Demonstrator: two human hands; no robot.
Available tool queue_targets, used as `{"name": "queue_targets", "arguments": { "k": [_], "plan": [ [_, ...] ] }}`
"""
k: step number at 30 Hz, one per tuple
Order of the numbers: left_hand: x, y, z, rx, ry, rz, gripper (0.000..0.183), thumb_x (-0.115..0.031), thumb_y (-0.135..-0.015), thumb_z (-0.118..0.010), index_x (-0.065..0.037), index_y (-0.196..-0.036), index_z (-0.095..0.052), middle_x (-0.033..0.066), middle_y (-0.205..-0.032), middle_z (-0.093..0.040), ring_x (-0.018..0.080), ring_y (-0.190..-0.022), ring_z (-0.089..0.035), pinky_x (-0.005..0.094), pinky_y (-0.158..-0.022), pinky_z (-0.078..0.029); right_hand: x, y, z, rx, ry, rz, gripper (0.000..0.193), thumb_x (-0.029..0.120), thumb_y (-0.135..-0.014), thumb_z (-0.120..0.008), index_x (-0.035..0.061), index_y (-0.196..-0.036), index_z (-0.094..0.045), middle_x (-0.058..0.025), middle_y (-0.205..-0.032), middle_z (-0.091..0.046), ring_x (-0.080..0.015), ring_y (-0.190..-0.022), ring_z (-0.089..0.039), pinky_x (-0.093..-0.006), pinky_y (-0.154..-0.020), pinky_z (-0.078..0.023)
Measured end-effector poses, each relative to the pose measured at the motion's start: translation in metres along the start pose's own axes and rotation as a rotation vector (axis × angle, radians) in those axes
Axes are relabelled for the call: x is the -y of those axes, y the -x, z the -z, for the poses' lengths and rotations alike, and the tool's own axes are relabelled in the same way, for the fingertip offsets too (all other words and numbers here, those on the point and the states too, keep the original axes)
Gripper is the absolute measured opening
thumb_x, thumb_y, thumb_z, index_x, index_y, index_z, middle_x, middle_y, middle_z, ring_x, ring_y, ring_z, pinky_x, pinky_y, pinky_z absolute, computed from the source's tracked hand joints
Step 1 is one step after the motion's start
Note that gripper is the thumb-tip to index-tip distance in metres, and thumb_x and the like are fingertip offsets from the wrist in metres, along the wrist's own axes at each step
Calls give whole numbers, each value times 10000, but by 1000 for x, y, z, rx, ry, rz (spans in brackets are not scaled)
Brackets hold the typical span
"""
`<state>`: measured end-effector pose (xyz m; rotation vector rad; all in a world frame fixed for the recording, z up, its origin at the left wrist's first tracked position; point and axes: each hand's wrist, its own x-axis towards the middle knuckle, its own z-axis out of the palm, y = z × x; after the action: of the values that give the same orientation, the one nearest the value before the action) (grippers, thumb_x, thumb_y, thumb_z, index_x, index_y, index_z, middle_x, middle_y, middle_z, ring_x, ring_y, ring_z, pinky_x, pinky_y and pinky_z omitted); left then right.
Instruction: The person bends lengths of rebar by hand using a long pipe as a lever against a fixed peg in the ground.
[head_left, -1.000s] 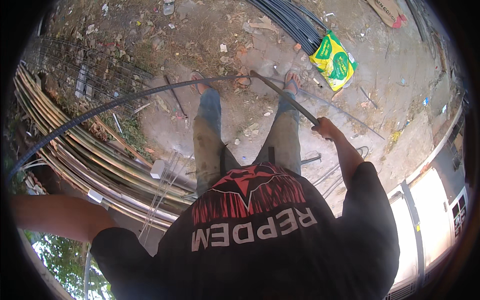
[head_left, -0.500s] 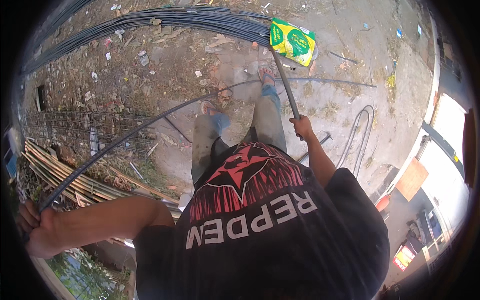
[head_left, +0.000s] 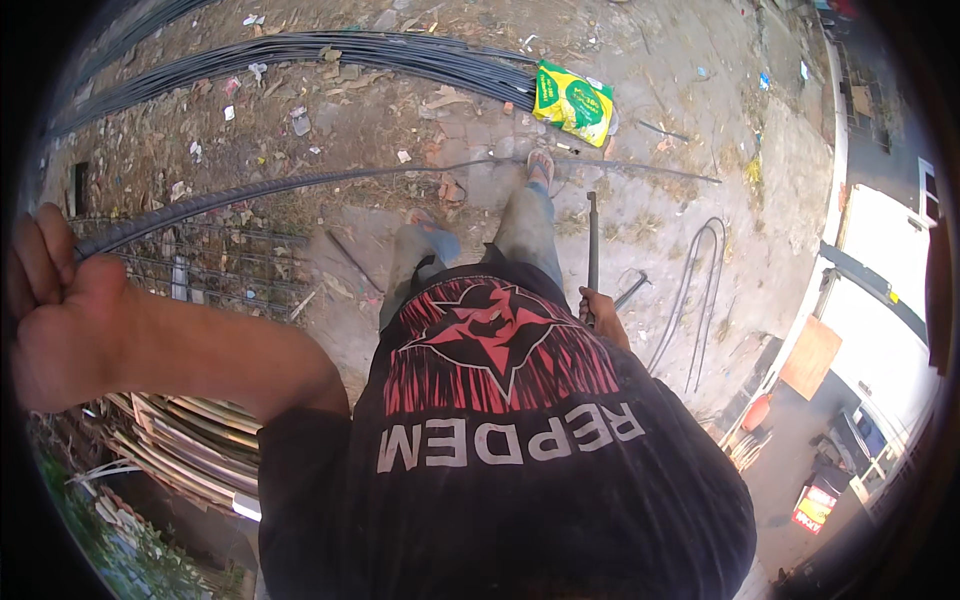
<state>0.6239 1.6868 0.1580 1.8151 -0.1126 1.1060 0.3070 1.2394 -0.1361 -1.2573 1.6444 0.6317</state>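
A long ribbed rebar [head_left: 300, 183] curves from the far left across the ground, past my feet. My left hand [head_left: 70, 325], raised at the left edge, is closed round its near end. My right hand [head_left: 604, 312], low beside my right hip, grips a dark steel bar [head_left: 593, 240] with a notched upper end; the bar stands apart from the rebar. Just right of that hand lies a dark tool with a crosswise end [head_left: 633, 288], partly hidden. Farther off, a green and yellow bag [head_left: 575, 103] lies over the end of a rebar bundle [head_left: 400, 60].
A bent U-shaped rod [head_left: 690, 290] lies on the ground to the right. Wire mesh [head_left: 235, 265] and stacked bamboo poles [head_left: 200, 440] are at the left. A short rod [head_left: 352, 260] lies near my left foot. White panels [head_left: 875, 260] stand along the right.
My left hand has risen with the rebar's end, now higher in view. My right hand has drawn back toward my hip, and the steel bar's far end has left the bag.
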Motion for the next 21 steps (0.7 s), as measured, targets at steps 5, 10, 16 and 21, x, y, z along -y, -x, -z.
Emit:
{"name": "queue_targets", "arguments": {
  "k": [5,10,16,21],
  "plan": [
    [17,13,-7,-36,483,201,403,-290,-936,-442,-84,-602,-355,12,-570,-238,136,-438,-166,297,-439,-152,-5,-14,16,144,17,116,282,299,-928,-608,45,-821,-663,-47,-601,-573,-187,-497,-523,-349,-461,-412],
    [53,33,52,-371,229,345,657,-644,-968,-239,-62,-700,-385,66,-584,-276,170,-475,-249,328,-454,-212,11,-45,55,187,270,179,282,307,-934,-586,44,-917,-689,-33,-577,-557,-172,-463,-501,-341,-428,-392],
    [-14,95,76,-695,113,390,742,-783,-892,-228,-114,-657,-447,0,-546,-241,134,-456,-212,271,-418,-162,109,-96,117,179,552,369,328,316,-941,-560,44,-1032,-719,-16,-549,-537,-155,-423,-474,-331,-388,-368],
    [-83,100,62,-452,300,254,747,-779,-879,-303,-94,-623,-452,-2,-551,-227,125,-466,-200,257,-443,-154,146,-84,150,121,471,476,277,304,-916,-611,52,-883,-722,6,-493,-461,-116,-361,-409,-303,-322,-283]
  ]
}}
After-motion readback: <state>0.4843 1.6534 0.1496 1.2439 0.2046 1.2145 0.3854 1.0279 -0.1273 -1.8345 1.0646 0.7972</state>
